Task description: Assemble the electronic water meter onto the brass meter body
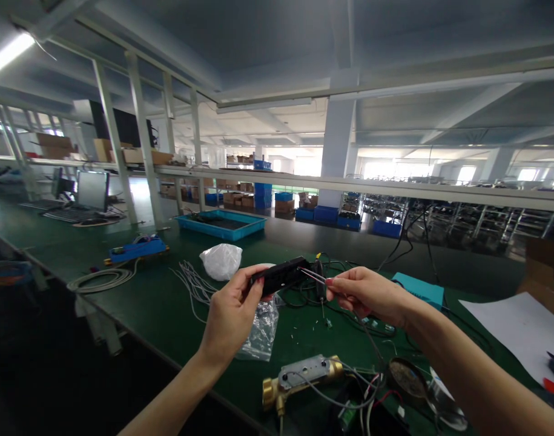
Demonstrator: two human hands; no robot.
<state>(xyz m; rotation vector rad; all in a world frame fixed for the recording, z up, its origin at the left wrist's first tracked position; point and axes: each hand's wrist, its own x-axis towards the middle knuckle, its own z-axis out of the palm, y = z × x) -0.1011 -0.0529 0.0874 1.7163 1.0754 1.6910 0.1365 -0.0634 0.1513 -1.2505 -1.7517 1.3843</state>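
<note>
My left hand [234,309] is raised over the green bench, fingers closed round a long black plastic part [280,276]. My right hand [365,292] pinches a pair of thin metal tweezers [313,275] whose tips point left and touch the right end of the black part. Below both hands a clear plastic bag [262,330] lies on the bench. Nearer to me sits a brass fitting with a grey metal plate [304,374], with thin wires [349,387] trailing from it.
A white crumpled bag [221,261], loose grey wires [192,284], a coiled cable [99,280], a blue device [138,249] and a blue tray [222,224] lie on the green bench [158,303]. Black cables [313,297], a teal box [419,290] and white paper [517,330] are at right.
</note>
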